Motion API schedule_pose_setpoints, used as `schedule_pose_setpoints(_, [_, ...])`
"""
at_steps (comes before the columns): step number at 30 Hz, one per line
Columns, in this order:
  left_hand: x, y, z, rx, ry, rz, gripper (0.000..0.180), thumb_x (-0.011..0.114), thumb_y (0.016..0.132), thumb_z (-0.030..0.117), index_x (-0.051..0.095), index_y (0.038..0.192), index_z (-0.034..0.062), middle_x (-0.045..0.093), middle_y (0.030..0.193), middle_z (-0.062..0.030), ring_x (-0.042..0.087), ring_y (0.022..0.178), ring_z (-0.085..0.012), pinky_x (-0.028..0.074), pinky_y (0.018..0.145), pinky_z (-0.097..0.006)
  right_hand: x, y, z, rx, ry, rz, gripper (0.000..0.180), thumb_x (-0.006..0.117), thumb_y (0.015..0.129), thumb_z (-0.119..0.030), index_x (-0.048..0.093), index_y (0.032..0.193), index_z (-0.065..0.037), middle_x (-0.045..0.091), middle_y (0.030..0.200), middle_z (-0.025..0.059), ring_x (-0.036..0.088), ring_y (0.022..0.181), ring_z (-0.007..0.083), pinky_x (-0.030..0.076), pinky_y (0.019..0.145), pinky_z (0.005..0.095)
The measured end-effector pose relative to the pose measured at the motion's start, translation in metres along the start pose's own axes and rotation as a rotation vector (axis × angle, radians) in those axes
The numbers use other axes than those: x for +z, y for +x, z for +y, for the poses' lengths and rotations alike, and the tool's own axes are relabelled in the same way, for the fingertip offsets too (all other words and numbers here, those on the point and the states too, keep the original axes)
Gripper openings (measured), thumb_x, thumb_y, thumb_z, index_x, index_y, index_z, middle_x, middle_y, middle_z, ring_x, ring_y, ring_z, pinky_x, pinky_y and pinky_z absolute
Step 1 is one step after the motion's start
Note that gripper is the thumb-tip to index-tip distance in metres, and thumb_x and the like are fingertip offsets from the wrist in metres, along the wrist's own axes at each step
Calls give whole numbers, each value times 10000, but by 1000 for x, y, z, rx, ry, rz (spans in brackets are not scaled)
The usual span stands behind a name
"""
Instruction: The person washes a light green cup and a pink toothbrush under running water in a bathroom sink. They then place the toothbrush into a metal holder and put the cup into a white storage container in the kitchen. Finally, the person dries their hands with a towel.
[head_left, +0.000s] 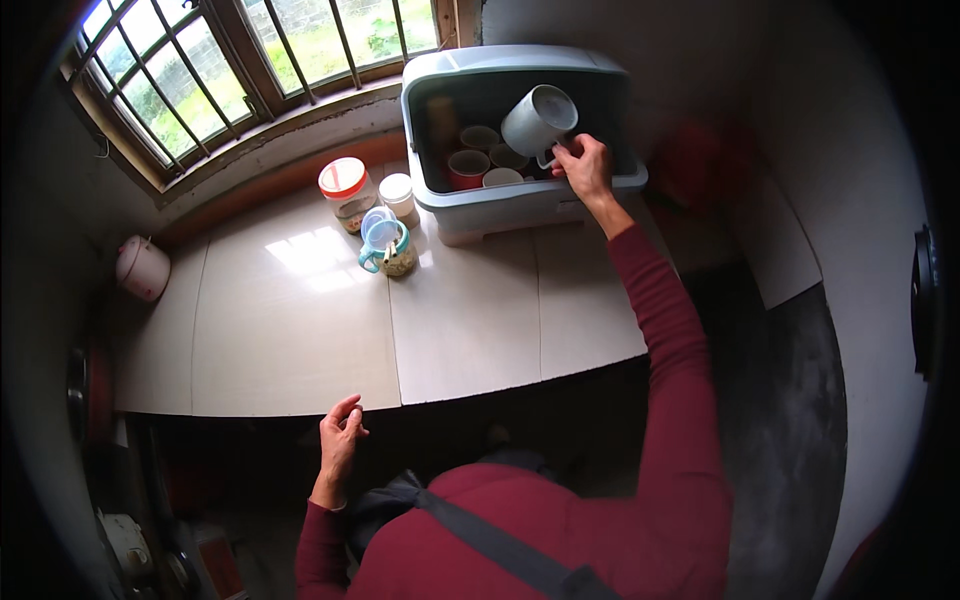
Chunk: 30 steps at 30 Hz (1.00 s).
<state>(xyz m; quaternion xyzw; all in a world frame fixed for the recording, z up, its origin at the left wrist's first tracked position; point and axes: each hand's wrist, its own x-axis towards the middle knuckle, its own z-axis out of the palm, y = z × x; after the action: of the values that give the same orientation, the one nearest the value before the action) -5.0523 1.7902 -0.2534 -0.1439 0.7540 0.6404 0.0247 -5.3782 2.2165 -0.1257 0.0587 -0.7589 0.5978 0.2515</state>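
Note:
My right hand (588, 172) grips a pale mug (540, 118) by its handle. The mug is tilted, bottom up toward me or rim up I cannot tell, above a grey-blue plastic bin (500, 200). Inside the bin stand several cups, among them a red one (466, 178) and a white one (502, 178). My left hand (341, 437) hangs by the counter's front edge, fingers loosely bent and apart, holding nothing.
On the tiled counter (300, 350), left of the bin, stand a red-lidded jar (345, 180), a white-lidded jar (398, 190) and a jar with a blue lid and handle (398, 262). A pink lidded pot (143, 268) sits far left. A barred window (250, 80) is behind.

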Motion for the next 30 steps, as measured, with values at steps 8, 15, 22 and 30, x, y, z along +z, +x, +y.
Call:
schedule_pose_setpoints(8, [2,-4,-6,-82,-75,133,303,546,879,104,534,1156,-19,577,884,-36,516,645,-48,485,569,-202,57,101,77,61,-406,4,250,662,701,-155,587,725,82,627,731,231,645,676,309,524,587,370])
schedule_pose_setpoints(15, [-4,-12,-15,-97,-117,204,296,542,884,94,530,1157,-20,566,866,-28,505,627,-46,488,567,-202,88,137,143,302,-517,-53,265,666,709,-232,640,701,31,648,731,196,648,631,271,520,588,362])
schedule_pose_setpoints(22, [-2,-17,-15,-113,-111,217,286,545,882,91,535,1150,-11,564,864,-26,508,623,-45,487,561,-202,97,164,196,503,-119,-126,227,626,808,-212,615,807,15,640,696,138,635,553,226,512,477,328])
schedule_pose_setpoints(30, [5,-27,-13,-161,-86,251,275,548,880,93,545,1139,-1,568,866,-25,506,611,-45,484,553,-205,99,142,183,339,-450,-18,353,573,841,-340,635,896,4,653,730,113,641,644,257,497,574,365])
